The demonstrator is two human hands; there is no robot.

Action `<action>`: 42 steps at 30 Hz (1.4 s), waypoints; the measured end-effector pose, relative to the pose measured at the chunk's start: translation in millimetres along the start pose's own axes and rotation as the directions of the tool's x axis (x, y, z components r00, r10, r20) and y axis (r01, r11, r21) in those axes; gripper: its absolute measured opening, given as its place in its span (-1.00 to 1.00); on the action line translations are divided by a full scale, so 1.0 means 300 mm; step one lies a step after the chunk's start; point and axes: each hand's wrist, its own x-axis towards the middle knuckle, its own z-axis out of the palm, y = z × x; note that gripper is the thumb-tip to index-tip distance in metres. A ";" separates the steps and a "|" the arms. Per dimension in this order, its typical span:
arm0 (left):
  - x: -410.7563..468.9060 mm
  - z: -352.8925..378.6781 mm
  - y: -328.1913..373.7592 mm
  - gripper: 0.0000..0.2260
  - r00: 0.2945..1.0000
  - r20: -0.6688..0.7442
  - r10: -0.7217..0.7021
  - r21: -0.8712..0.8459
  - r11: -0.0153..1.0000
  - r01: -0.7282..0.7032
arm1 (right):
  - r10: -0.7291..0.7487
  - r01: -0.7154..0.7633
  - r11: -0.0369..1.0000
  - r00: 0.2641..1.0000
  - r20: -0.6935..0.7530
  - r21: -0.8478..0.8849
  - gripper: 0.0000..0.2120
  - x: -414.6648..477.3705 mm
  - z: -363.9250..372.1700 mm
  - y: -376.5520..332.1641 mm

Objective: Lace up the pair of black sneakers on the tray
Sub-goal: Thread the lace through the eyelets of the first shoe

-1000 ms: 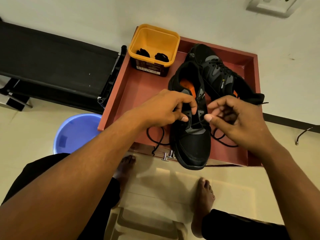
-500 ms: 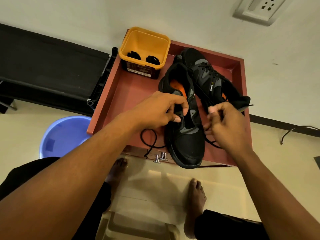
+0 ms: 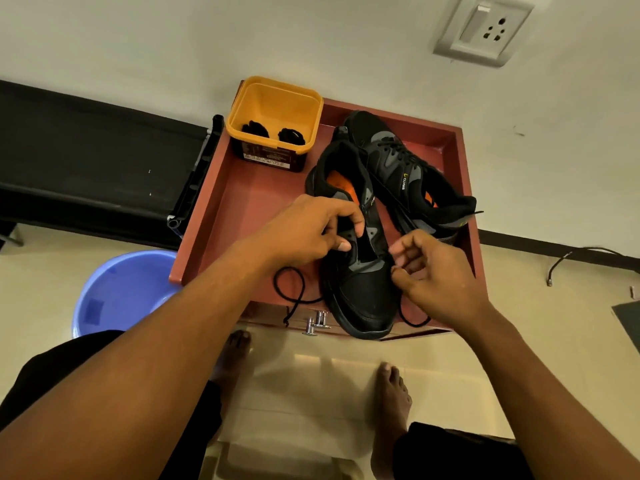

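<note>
A red tray (image 3: 249,209) fills the middle of the frame, its far edge against a pale wall. The near sneaker (image 3: 363,299) lies at the centre, its toe hanging over the tray's lower edge and its orange insole showing at the open heel end. The far sneaker (image 3: 398,161) lies just beside it toward the upper right, touching it, already threaded with a black lace. The left hand (image 3: 311,230) comes in from the lower left, and its curled thumb and fingers grip the left eyelet edge of the near sneaker. The right hand (image 3: 440,271) sits apart from it at the shoe's right side, fingers curled in and thumb tip against the upper; whether it pinches anything is too small to tell. A loose lace (image 3: 294,292) loops out from the shoe's left side over the tray's lower edge, and another loop shows under the right hand. A yellow tub (image 3: 277,105) stands in the tray's upper left corner with two black bundles inside. A blue basin (image 3: 128,289) sits on the floor at the left.
</note>
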 end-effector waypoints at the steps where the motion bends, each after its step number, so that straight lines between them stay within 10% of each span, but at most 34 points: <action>1: 0.001 0.000 0.001 -0.80 1.000 -0.002 0.000 0.001 1.000 0.000 | 0.021 -0.021 1.000 1.000 -0.009 -0.001 -0.81 -0.006 0.003 -0.002; 7: 0.006 -0.002 0.005 -0.78 1.000 0.002 -0.010 0.022 1.000 0.010 | 0.075 -0.037 0.983 0.975 -0.208 0.182 -0.86 -0.029 -0.043 -0.044; 12: 0.007 -0.007 0.009 -0.76 1.000 -0.001 -0.008 0.009 1.000 0.008 | 0.111 -0.141 0.923 0.989 0.102 0.358 -0.80 -0.116 -0.011 -0.191; 21: 0.022 0.014 0.008 -0.84 0.973 -0.195 0.122 0.073 0.991 -0.110 | -0.067 0.064 0.998 0.934 0.352 0.020 -0.56 -0.200 0.031 -0.242; 30: 0.049 0.075 0.038 -0.83 0.946 -0.206 0.251 0.199 0.957 -0.211 | 0.128 -0.120 0.985 0.990 -0.061 0.121 -0.84 -0.057 -0.098 -0.067; 42: 0.036 0.090 0.053 -0.80 0.981 -0.148 0.127 0.100 0.989 -0.113 | 0.237 -0.258 0.865 0.966 0.101 0.431 -0.75 0.025 -0.046 -0.027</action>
